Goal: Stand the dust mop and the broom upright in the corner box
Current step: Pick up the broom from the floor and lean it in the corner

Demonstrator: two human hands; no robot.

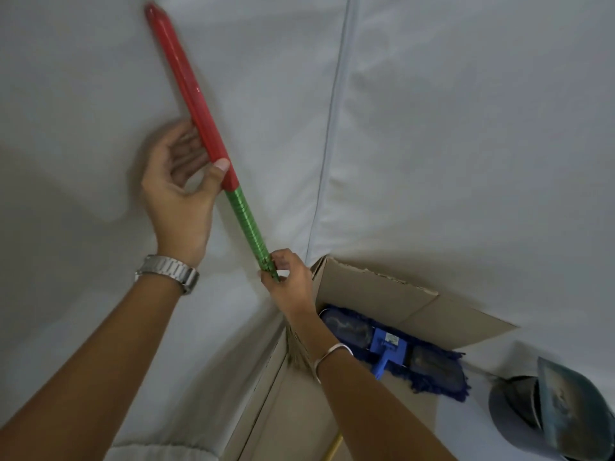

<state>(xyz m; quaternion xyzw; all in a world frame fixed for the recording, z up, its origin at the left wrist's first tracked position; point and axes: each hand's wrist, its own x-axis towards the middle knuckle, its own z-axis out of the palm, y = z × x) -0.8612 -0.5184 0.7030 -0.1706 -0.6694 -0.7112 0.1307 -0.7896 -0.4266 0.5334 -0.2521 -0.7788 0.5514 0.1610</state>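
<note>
Feels likely stiff, light and glossy-slick: long broom handle (199, 111) slanting from upper left. Gripped at 2 spots: left hand (181, 194) loosely round red part, right hand (288, 277) pinching green end at centre.

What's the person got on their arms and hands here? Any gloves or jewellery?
No gloves: the left hand and the right hand are bare, as are both forearms. A silver metal link watch sits on the left wrist, a thin silver bangle on the right wrist. A pale sleeve edge shows at the bottom left.
</note>
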